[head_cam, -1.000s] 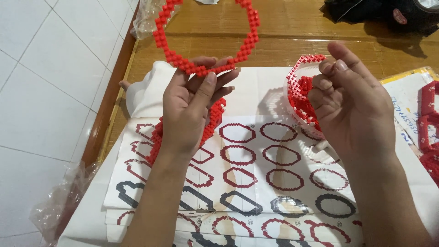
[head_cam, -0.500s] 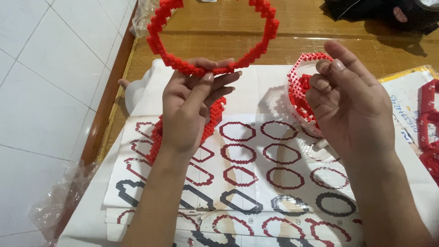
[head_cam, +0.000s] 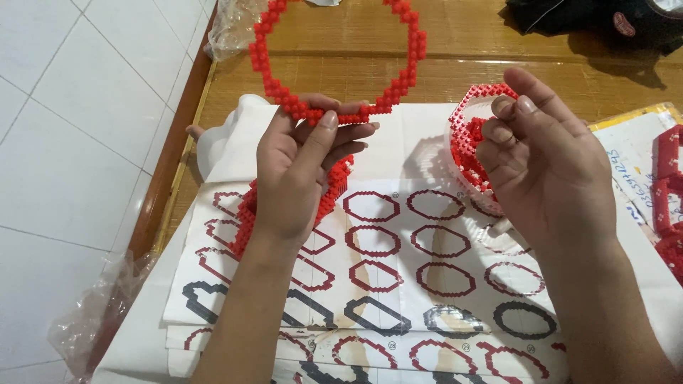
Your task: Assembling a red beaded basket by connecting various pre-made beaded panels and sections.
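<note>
My left hand (head_cam: 299, 171) pinches the lower edge of a large red ring of small building bricks (head_cam: 405, 71), held upright above the table. Beneath that hand lies another red brick ring (head_cam: 334, 186) on the paper, partly hidden. My right hand (head_cam: 541, 171) grips a smaller, thicker red brick ring (head_cam: 473, 114) by its right side, fingers curled round it. Both hands hover over a printed instruction sheet (head_cam: 398, 256) showing rows of red and dark ring outlines.
More red brick pieces (head_cam: 669, 192) lie at the right edge on a yellow-edged paper (head_cam: 633, 160). A crumpled clear plastic bag (head_cam: 231, 28) sits at the wooden table's far left. Dark cloth (head_cam: 605, 21) lies at the top right. White floor tiles (head_cam: 78, 142) are to the left.
The large ring in my left hand has shifted slightly to the right and tilted. My right hand has barely moved.
</note>
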